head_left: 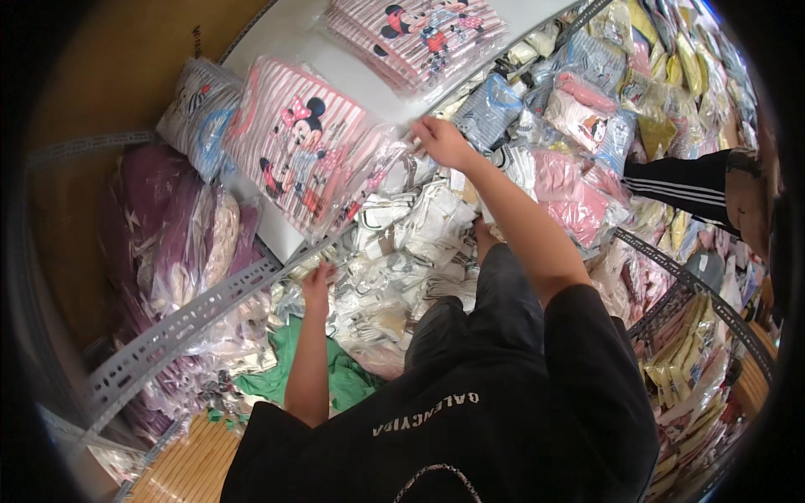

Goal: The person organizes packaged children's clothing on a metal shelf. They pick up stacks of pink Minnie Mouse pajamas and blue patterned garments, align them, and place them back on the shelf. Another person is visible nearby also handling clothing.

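- the right hand [443, 141] is stretched out and up over the shelf, its fingers pinched on the upper corner of a clear plastic packet [303, 152] of pink-and-white striped clothing with a cartoon mouse print.
- the left hand [317, 278] is lower down, by the packet's bottom corner near the grey perforated metal rail [180, 323] — its fingers are curled, but whether they actually grip the plastic cannot be told.
- the two hands are well apart, one toward each end of the packet's lower-right edge.
- the striped packet lies tilted on the white shelf board [277, 46]; its long axis runs on a diagonal from upper left to lower right, and the printed figure stands roughly upright in the view, leaning a little.
- a second striped packet [419, 33] with two cartoon mice lies further back on the same white board, apart from the first.
- left of the held packet, touching its edge, sits a grey and pale-blue packet [201, 109] with a small figure on it.
- below that, purple bagged garments [168, 226] are stacked against the brown wall.
- under the arms lies a heap of white and grey bagged clothes [411, 243] — loose and jumbled.
- a green garment [277, 369] lies near the left forearm.
- to the right, pink, blue-striped and yellow packets [587, 109] fill the shelves.
- a person's leg in black trousers with white stripes [683, 184] stands at the right edge.
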`<state>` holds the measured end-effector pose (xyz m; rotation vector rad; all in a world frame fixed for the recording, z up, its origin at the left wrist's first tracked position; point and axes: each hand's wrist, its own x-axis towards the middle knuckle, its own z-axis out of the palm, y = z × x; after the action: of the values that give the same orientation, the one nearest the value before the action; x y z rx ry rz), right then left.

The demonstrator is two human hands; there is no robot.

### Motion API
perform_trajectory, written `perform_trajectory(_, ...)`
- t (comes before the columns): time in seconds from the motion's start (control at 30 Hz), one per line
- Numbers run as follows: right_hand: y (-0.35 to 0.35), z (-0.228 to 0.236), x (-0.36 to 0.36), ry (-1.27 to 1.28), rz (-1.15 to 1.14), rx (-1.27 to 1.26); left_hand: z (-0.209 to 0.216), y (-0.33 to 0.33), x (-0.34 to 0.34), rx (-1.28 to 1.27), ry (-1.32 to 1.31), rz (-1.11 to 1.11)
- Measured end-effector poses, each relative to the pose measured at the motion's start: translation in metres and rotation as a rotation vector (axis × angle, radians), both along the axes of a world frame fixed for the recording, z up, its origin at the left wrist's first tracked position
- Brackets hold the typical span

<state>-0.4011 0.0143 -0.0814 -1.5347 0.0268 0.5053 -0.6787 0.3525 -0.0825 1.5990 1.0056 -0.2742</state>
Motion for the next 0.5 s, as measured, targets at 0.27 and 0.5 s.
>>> perform_trajectory(0.27,0.055,-0.037,0.061,-0.578,0.283,-0.522,0.004,-0.009,0.102,-0.862,-0.407,0.522)
perform_trajectory(0.5,0.067,0.001,0.052,0.134,0.095,-0.030,0.055,-0.043,0.107,-0.790,-0.239,0.484)
